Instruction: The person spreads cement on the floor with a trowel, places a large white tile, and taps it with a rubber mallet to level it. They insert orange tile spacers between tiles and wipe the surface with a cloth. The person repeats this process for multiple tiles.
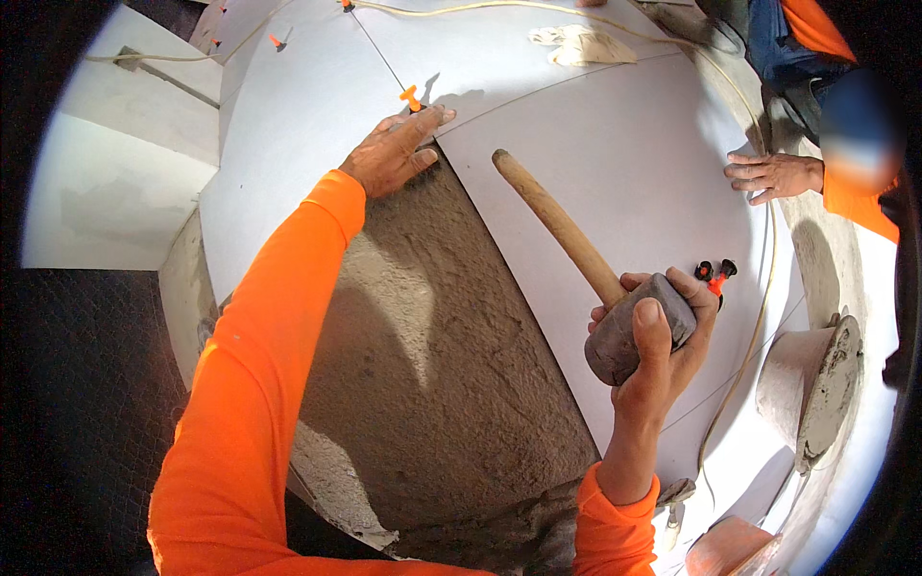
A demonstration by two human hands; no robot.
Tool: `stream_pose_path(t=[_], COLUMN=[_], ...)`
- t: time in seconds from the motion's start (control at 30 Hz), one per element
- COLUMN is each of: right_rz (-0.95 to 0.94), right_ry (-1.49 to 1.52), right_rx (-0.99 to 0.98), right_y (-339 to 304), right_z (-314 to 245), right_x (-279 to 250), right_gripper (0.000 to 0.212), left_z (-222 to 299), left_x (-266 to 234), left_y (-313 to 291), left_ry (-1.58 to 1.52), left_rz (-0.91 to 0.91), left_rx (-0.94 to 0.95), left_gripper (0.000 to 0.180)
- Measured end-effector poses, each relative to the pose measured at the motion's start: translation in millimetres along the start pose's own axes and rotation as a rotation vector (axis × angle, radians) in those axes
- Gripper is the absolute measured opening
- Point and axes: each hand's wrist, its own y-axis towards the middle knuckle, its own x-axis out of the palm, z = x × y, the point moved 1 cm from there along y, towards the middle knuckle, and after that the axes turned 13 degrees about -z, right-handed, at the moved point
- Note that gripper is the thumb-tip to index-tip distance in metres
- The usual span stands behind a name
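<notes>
Big pale tiles (576, 173) cover most of the view, dark joint lines between them. Next, mortar bed (451, 336): wet-looking, brown-grey, rough, roughly rectangular, centre, lit in a patch at upper left; straight tile edge runs along its right side. Left sleeve, orange, crosses the bed's left side. Light blocks (115, 206) at far left. Co-worker in orange top and blue trousers at right edge, one hand (783, 176) spread at the tile's right side, near the cord. Bucket (792, 379), mortar-smeared, lower right. Mallet (594, 273), black head, wooden handle, is over the tile just right of the bed, handle pointing up-left. Right hand (663, 370) clamps the mallet by its head, thumb across the near side. Left hand (396, 154) lies flat, fingers extended and empty, at the bed's top end; the two hands are well apart. Pale cord (773, 240) loops along top and right. Whitish glove (579, 45) lies on a tile up top. Orange clip (411, 97) stands just beyond the left hand; contact unclear. Red-orange clip (716, 284) with black parts sits just beyond the right hand.
</notes>
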Motion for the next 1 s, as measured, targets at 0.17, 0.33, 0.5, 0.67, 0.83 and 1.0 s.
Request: stream_pose_path(t=[0.17,0.33,0.5,0.67,0.83,1.0], right_rz=[0.035,0.028,-0.016,-0.013,-0.01,0.007], right_ry=[-0.041,-0.048,-0.004,-0.026,-0.005,-0.006], right_rx=[-0.011,-0.005,0.015,0.021,0.037,0.037], right_y=[1,1,-2,-3,-2,-11], right_z=[5,7,6,5,5,9], right_x=[-1,-2,-3,-3,-4,-8], right_gripper=[0.063,0.062,0.056,0.059,0.059,0.059], left_z=[-2,-5,-8,-5,-1,15], left_x=[4,9,11,13,15,26], left_y=[0,-2,-1,5,6,3], left_ry=[-0.019,0.069,0.111,0.101,0.103,-0.237], left_rz=[0.008,0.05,0.052,0.072,0.087,0.181], left_rx=[-0.025,-0.011,-0.021,-0.001,0.04,0.153], left_gripper=[0.059,0.059,0.059,0.058,0.061,0.058])
